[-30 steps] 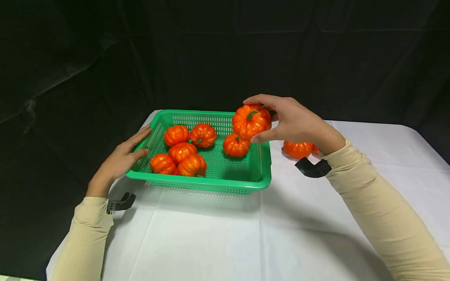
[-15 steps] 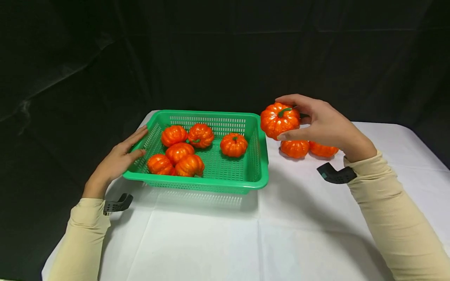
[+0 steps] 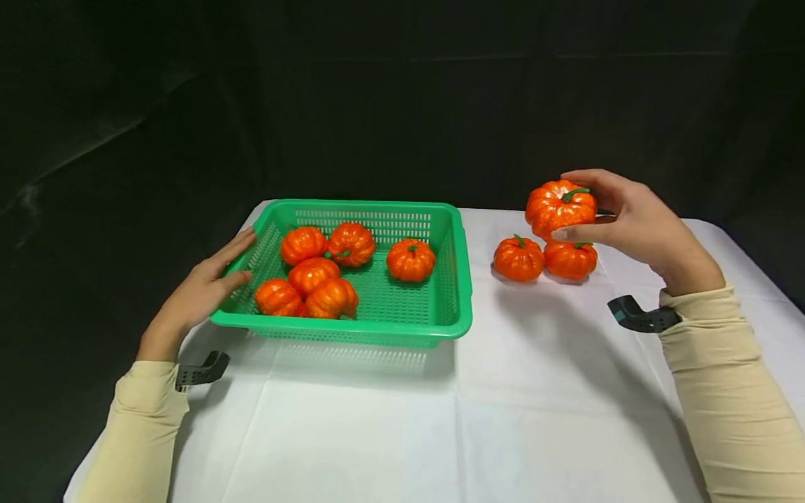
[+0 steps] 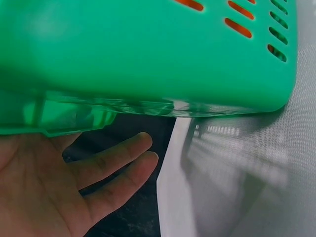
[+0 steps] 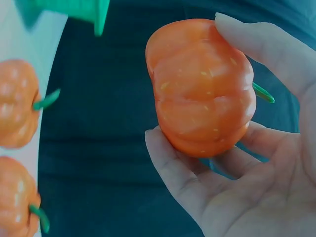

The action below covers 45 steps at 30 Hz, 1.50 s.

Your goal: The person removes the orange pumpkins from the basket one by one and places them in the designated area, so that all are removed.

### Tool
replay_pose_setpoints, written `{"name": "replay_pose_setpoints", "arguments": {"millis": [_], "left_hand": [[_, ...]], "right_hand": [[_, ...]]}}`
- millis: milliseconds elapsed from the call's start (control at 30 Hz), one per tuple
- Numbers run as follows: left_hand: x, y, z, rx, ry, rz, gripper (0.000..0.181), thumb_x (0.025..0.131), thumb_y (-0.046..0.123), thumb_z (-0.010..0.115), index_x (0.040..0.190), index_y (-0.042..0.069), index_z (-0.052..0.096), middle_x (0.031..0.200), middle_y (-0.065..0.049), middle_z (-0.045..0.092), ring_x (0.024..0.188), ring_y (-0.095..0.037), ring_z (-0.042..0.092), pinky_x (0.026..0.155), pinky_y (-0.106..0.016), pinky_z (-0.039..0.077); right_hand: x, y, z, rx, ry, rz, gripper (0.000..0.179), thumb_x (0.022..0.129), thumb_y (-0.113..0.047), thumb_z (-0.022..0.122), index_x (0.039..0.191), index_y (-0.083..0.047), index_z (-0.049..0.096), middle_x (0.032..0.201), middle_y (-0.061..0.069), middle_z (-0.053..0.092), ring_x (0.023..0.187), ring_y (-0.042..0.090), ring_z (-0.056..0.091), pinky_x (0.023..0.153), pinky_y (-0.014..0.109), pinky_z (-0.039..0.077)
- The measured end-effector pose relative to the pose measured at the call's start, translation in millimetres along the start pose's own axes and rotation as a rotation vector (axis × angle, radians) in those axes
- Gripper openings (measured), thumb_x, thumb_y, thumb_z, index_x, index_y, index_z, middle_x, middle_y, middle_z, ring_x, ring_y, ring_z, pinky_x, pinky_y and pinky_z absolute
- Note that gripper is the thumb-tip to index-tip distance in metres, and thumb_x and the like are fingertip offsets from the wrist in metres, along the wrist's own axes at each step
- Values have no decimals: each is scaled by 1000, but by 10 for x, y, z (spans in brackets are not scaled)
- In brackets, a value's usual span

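My right hand (image 3: pixel 641 223) holds a small orange pumpkin (image 3: pixel 556 209) with a green stem, raised over the table to the right of the basket. In the right wrist view, thumb and fingers wrap the sides of this pumpkin (image 5: pixel 200 89). Just below it in the head view, two similar pumpkins (image 3: pixel 518 260) sit side by side on the cloth. My left hand (image 3: pixel 200 286) rests at the left rim of a green plastic basket (image 3: pixel 352 332), its fingers fairly straight. In the left wrist view the left palm (image 4: pixel 44 182) shows beside the basket wall (image 4: pixel 148 59).
Inside the basket, several pumpkins (image 3: pixel 312 276) cluster at the left and one pumpkin (image 3: pixel 411 260) sits apart at the right. A white cloth (image 3: pixel 352 419) covers the table. Black fabric (image 3: pixel 402 98) hangs behind it.
My right hand has carried its pumpkin rightward from above the basket's right end to over the two pumpkins on the cloth. My left hand stays at the basket rim.
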<state>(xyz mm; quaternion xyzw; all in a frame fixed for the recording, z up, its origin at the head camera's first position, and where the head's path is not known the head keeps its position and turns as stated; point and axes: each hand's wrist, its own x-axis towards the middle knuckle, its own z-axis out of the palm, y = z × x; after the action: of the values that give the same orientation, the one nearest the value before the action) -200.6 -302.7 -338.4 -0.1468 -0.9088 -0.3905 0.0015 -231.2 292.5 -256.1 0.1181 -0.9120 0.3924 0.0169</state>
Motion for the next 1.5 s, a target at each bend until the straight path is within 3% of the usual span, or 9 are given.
{"name": "replay_pose_setpoints", "arguments": {"millis": [333, 500, 600, 733, 833, 1033, 1200, 1400, 1500], "left_hand": [[-30, 3, -11, 5, 3, 22, 64, 108, 17, 52, 166, 14, 26, 173, -6, 14, 155, -43, 11, 114, -75, 10], [-27, 10, 6, 4, 1, 24, 64, 108, 18, 52, 166, 14, 25, 173, -6, 14, 154, -44, 11, 114, -75, 10], [-44, 14, -8, 7, 2, 13, 65, 108, 18, 51, 167, 14, 25, 173, -7, 13, 154, -44, 10, 113, -76, 9], [-58, 13, -6, 11, -2, -2, 65, 108, 17, 51, 167, 13, 24, 173, -8, 12, 154, -46, 10, 113, -77, 9], [-52, 18, 12, 9, -11, -4, 65, 107, 15, 51, 166, 12, 24, 173, -10, 11, 154, -46, 10, 113, -76, 9], [-29, 25, 18, 9, -4, 4, 65, 107, 14, 51, 166, 10, 25, 173, -10, 12, 154, -46, 10, 114, -76, 9], [-43, 17, 10, 15, 2, 9, 65, 107, 14, 52, 166, 10, 25, 173, -11, 13, 154, -46, 10, 114, -75, 9], [-30, 23, 11, 15, -7, 18, 65, 107, 15, 51, 166, 10, 25, 173, -11, 13, 154, -46, 11, 114, -75, 9], [-23, 20, 10, 15, -4, 19, 65, 107, 15, 51, 166, 11, 25, 173, -10, 13, 154, -46, 11, 114, -75, 9]], "right_hand": [[9, 385, -185, -11, 66, 133, 79, 93, -30, 81, 159, -14, 40, 144, 15, 50, 118, 30, 48, 79, 24, 49], [9, 517, -274, -2, 62, 177, 79, 95, -32, 79, 160, -14, 38, 144, 17, 48, 119, 31, 47, 86, 34, 48], [28, 601, -299, 8, 61, 191, 78, 96, -33, 78, 160, -13, 37, 145, 17, 46, 120, 32, 46, 86, 32, 48], [50, 758, -319, 14, 59, 207, 77, 98, -33, 75, 159, -9, 36, 144, 19, 46, 118, 32, 46, 81, 20, 48], [40, 872, -341, 21, 58, 243, 83, 96, -38, 76, 160, -8, 33, 146, 21, 45, 120, 34, 45, 87, 27, 49], [32, 1065, -375, 54, 90, 303, 97, 89, -52, 80, 162, -10, 30, 150, 24, 39, 125, 40, 39, 100, 55, 44], [33, 1254, -359, 85, 101, 331, 97, 90, -52, 79, 161, -10, 29, 151, 24, 35, 129, 44, 35, 94, 50, 48], [27, 1492, -343, 104, 90, 368, 95, 94, -45, 77, 162, -4, 25, 157, 30, 28, 137, 52, 28, 104, 61, 44], [36, 1580, -328, 116, 84, 381, 94, 95, -43, 77, 161, -2, 24, 158, 31, 26, 137, 52, 28, 107, 61, 42]]}}
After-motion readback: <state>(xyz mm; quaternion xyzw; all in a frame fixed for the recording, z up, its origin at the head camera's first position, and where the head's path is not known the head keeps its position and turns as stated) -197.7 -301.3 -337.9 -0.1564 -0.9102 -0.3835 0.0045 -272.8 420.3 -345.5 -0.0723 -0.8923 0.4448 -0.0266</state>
